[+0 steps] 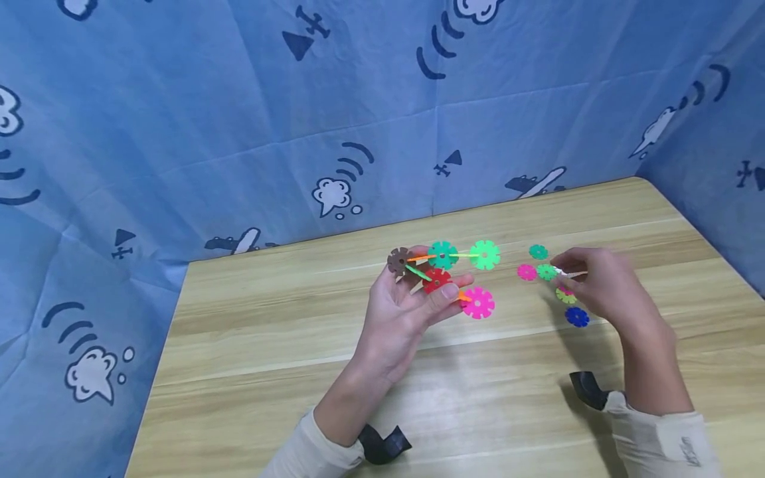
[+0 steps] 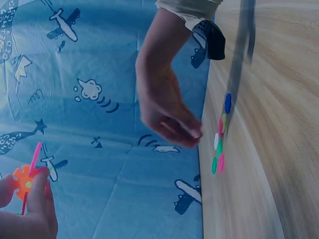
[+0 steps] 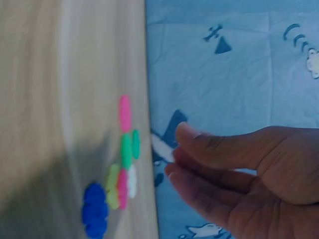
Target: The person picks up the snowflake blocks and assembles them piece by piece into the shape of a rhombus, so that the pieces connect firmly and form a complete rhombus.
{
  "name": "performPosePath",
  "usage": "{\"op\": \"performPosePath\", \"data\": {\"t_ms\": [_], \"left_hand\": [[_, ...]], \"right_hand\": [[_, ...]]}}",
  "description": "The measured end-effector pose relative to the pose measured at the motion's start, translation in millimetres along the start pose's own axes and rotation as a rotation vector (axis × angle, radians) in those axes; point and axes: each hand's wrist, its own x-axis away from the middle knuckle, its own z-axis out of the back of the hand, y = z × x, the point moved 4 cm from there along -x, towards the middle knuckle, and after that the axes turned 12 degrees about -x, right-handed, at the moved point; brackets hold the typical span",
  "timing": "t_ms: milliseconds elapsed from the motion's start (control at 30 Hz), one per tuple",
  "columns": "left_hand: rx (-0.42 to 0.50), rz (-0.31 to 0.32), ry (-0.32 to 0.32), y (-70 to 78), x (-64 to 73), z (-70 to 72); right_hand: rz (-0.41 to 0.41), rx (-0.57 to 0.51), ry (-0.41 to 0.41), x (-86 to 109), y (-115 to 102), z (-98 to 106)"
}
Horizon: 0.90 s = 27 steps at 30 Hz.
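The left hand [image 1: 391, 325] is raised above the middle of the desk [image 1: 269, 318]. Its thumb and fingers are clamped on a chain of interlocked notched plastic discs [image 1: 441, 275], at an orange notched disc [image 2: 21, 185].

Upper branch: a brown disc [image 1: 397, 263], an orange disc seen edge-on [image 1: 421, 257], a teal disc [image 1: 439, 259], a yellow-green disc seen edge-on [image 1: 463, 255] and a light green disc [image 1: 485, 249]. Lower branch: a green disc seen edge-on [image 1: 418, 272] joins the brown disc to a red disc [image 1: 431, 285]; a bright pink disc [image 1: 481, 309] stands at the other end. The thumb partly hides the joint between red and pink.

The right hand [image 1: 603, 285] is positioned over the loose discs, with thumb and fingertips apart.

The loose discs lie on the desk, nearer the right edge than the left edge. The small teal-green disc [image 1: 538, 252] is closest to the far edge. Next come a pink disc [image 1: 527, 272], a green disc [image 1: 544, 274], a white disc [image 3: 132, 181], a second pink disc [image 3: 122, 189] and a yellow disc [image 1: 565, 299]. The blue disc [image 1: 574, 318] lies farthest from the far edge. Contact between neighbouring discs cannot be determined.

A blue printed cloth [image 1: 370, 66] hangs behind the far edge.
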Motion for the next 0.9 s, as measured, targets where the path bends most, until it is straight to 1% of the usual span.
{"op": "performPosePath", "data": {"t_ms": [133, 233, 333, 600, 667, 767, 833, 900], "left_hand": [[-0.011, 0.010, 0.006, -0.6, 0.0, 0.1], [-0.023, 0.014, 0.009, -0.1, 0.1, -0.1], [-0.032, 0.022, 0.016, 0.6, 0.8, -0.4], [-0.029, 0.041, 0.024, 0.1, 1.3, -1.2], [-0.033, 0.043, 0.025, -0.2, 1.3, -1.1], [-0.039, 0.046, 0.028, -0.5, 1.4, -0.8], [-0.044, 0.046, 0.032, -0.3, 1.4, -0.6], [-0.046, 0.042, 0.033, -0.2, 1.2, -0.1]], "right_hand": [[-0.050, 0.074, -0.082, -2.8, 14, -2], [-0.092, 0.103, -0.134, -4.6, 22, -4], [-0.135, 0.102, -0.174, -6.2, 28, -9], [-0.173, 0.069, -0.246, -6.4, 34, -13], [-0.159, 0.059, -0.260, -6.2, 33, -12], [-0.108, 0.035, -0.256, -6.1, 27, -9], [-0.057, -0.005, -0.244, -5.7, 20, -7], [-0.013, -0.067, -0.230, -4.2, 10, -6]]}}
